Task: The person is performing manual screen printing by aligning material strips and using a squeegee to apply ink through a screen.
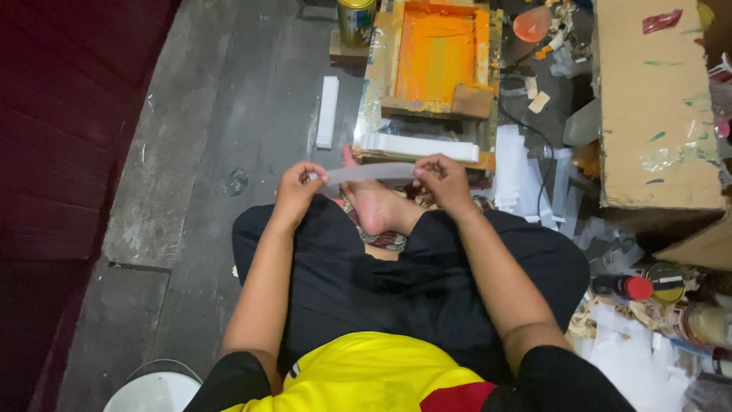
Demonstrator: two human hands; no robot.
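I see the thin pale grey flat strip (371, 172) lying left-right, left hand (299, 185) and right hand (442, 179) each pinching one end, equally near

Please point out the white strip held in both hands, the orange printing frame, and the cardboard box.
white strip (371, 172): head view, middle of its span.
orange printing frame (436, 57): head view, its inked centre.
cardboard box (656, 99): head view, top face.

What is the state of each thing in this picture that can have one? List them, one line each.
White strip: held level, stretched between both hands.
Left hand: pinching the strip's end.
Right hand: pinching the other end.
Screen frame: lying flat, coated in orange ink.
Tin can: upright, lid on.
Cardboard box: paint-smeared.
Red-capped bottle: lying on its side.
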